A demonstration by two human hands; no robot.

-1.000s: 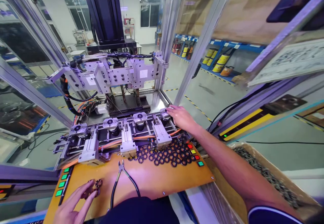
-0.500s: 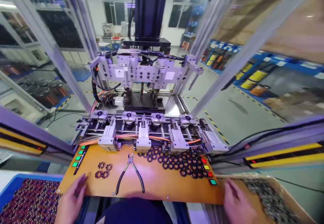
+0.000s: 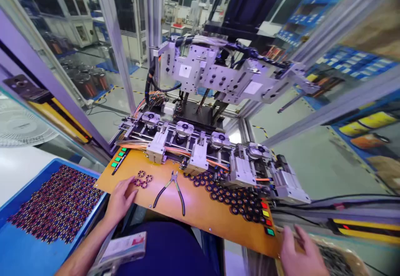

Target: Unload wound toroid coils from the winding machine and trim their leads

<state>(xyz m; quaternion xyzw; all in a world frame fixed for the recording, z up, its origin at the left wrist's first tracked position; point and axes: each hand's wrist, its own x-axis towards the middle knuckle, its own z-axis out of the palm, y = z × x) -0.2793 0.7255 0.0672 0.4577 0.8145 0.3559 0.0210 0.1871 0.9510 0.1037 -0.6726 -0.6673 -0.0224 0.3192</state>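
My left hand (image 3: 121, 199) reaches over the left part of the orange board (image 3: 200, 209), fingers apart. Its fingertips are right by a small cluster of copper-and-dark notched rings (image 3: 144, 184); whether they touch one I cannot tell. My right hand (image 3: 302, 251) is past the board's right end, thumb and fingers spread, nothing visible in it. Beside it is a green button (image 3: 269, 231). Between the hands lie diagonal cutters (image 3: 173, 188) with dark handles spread. Many black rings (image 3: 233, 197) are heaped on the right half of the board.
A blue tray (image 3: 31, 254) full of dark reddish rings stands at left. Behind the board runs a row of metal fixtures (image 3: 196, 155), beneath an overhead machine head (image 3: 215, 74). A container with grey parts (image 3: 336, 263) is at lower right. Yellow light-curtain bars (image 3: 368, 232) flank the frame.
The view has turned left and tilted. My left hand has moved from the board's front left corner to the ring cluster. My right hand stays at the right end.
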